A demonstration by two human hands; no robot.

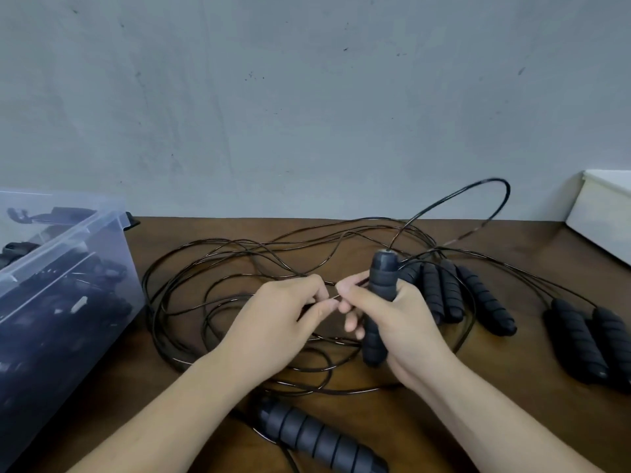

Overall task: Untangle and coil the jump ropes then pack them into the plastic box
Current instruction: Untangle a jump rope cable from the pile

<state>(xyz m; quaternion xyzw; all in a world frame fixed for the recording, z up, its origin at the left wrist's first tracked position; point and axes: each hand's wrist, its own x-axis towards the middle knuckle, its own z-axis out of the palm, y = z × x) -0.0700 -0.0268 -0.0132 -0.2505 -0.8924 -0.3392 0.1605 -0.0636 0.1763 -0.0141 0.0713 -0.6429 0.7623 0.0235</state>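
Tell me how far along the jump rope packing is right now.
Partly done: the plastic box already holds dark bundles. In hand: the right hand grips one handle while the left hand pinches a cord. Left: the tangle of cords on the table, the handles at the right and the front handle lie unpacked.

We see a dark brown table (pixel 205 228) with a faint wood grain. The cords (pixel 218 239) are glossy black, with small glints of light along them. The handles (pixel 485 302) are matte black, ringed with slanting bands from end to end. The upright handle (pixel 382 285) and the near handle (pixel 317 438) look dark grey, banded the same way. The box (pixel 68 268) is clear plastic with a bluish tint, and dark shapes show through it. The wall (pixel 307 97) is pale grey-blue, flecked with dark specks. A container (pixel 601 206) is white.
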